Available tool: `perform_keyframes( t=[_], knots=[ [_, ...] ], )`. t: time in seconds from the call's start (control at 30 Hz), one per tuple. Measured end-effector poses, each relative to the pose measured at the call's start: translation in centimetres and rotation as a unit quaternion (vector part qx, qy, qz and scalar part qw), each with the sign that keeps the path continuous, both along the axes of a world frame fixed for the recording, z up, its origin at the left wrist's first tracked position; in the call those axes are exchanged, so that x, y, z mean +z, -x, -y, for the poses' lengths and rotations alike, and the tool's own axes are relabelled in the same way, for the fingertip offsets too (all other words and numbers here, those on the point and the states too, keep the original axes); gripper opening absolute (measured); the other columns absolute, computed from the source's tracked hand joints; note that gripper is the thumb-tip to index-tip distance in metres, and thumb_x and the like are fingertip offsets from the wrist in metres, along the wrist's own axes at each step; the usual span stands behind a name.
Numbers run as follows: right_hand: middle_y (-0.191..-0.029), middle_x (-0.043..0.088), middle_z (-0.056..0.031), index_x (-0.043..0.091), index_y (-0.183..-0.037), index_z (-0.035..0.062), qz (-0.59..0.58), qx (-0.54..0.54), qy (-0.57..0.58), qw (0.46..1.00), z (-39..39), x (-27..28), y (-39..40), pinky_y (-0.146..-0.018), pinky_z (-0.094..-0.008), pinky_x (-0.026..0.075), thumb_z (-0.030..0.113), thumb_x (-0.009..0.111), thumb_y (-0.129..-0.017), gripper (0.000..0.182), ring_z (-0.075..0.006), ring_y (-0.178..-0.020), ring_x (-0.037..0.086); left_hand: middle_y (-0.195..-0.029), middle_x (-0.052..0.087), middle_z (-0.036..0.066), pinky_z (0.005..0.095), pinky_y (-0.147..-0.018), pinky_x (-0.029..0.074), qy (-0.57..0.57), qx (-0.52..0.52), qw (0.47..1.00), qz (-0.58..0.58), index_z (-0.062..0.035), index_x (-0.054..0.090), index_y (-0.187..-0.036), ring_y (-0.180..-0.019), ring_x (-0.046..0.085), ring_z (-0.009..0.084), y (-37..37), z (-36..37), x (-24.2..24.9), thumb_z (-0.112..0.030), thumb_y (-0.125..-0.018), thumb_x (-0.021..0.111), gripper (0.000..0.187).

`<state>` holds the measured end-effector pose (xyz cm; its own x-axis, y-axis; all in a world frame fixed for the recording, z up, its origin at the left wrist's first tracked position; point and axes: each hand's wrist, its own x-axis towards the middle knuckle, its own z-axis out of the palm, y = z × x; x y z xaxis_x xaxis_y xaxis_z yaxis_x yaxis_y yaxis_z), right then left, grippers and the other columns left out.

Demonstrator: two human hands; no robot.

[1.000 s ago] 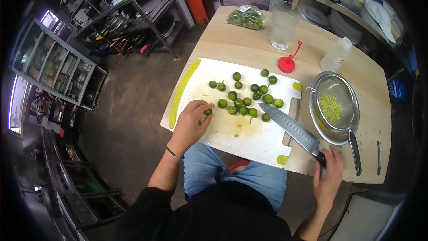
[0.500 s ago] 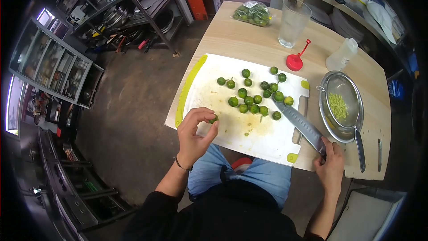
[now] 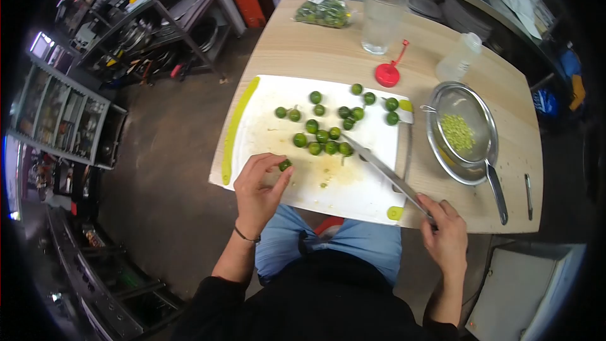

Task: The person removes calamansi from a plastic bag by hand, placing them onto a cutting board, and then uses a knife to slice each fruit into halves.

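My left hand (image 3: 257, 183) pinches one small green lime (image 3: 285, 165) between thumb and fingertips, over the near left of the white cutting board (image 3: 255, 142). A kitchen knife (image 3: 386, 172) is gripped by its handle in my right hand (image 3: 445, 230), off the board's near right corner. Its blade slants across the board, narrow side showing, with the tip beside a cluster of several limes (image 3: 322, 136). Two limes (image 3: 392, 111) sit apart at the far right corner. Dark shapes partly hidden by the blade are hard to make out.
Right of the board, a sieve (image 3: 488, 151) with pale green bits rests on a metal bowl. Behind are a clear bottle (image 3: 459, 57), a red nozzle cap (image 3: 387, 75), a tall clear cup (image 3: 384, 19) and a bag of limes (image 3: 323, 11). A slim metal tool (image 3: 529, 197) lies far right.
The view has shifted. The knife has turned from broadside to narrow side. Two limes by its tip have moved to the board's far right corner. My left hand still holds its lime.
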<state>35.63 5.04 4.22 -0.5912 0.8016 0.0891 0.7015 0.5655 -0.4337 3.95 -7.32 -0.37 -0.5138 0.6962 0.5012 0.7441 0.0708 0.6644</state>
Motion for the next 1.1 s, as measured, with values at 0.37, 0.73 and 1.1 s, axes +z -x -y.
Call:
perform_keyframes(
  t=[0.37, 0.73, 1.1],
  knots=[
    [-0.069, 0.061, -0.0115, 0.058, -0.098, 0.0057, 0.023, 0.117, 0.011, 0.993, 3.2, -0.1, 5.5, -0.053, -0.0426, 0.052, 0.014, 0.061, -0.090, 0.012, -0.0324, -0.058, 0.063, -0.096, 0.068, 0.011, 0.0313, -0.072, 0.055, 0.012, -0.001, 0.999, -0.047, -0.0027, 0.073, -0.095, -0.083, 0.068, 0.0248, 0.4, 0.6, -0.8, -0.002, -0.077, 0.078, 0.019],
    [-0.064, 0.060, -0.0113, 0.052, -0.085, 0.0050, 0.086, 0.192, 0.000, 0.978, 2.9, 1.8, 8.8, -0.049, -0.0400, 0.051, 0.015, 0.058, -0.093, 0.014, -0.0301, -0.054, 0.063, -0.091, 0.070, 0.009, 0.0261, -0.058, 0.054, -0.002, 0.030, 1.000, -0.003, -0.0016, 0.073, -0.089, -0.074, 0.069, 0.0176, 0.0, 0.8, -1.3, -0.002, -0.077, 0.080, 0.014],
    [-0.062, 0.058, -0.0108, 0.052, -0.086, 0.0052, 0.121, 0.199, 0.039, 0.972, 2.7, 2.7, 8.9, -0.048, -0.0388, 0.051, 0.018, 0.059, -0.094, 0.017, -0.0304, -0.052, 0.061, -0.089, 0.072, 0.008, 0.0203, -0.056, 0.051, -0.025, 0.021, 0.999, -0.007, -0.0009, 0.075, -0.088, -0.070, 0.065, 0.0090, 0.6, 0.6, -1.9, 0.000, -0.076, 0.080, 0.013]
  ],
)
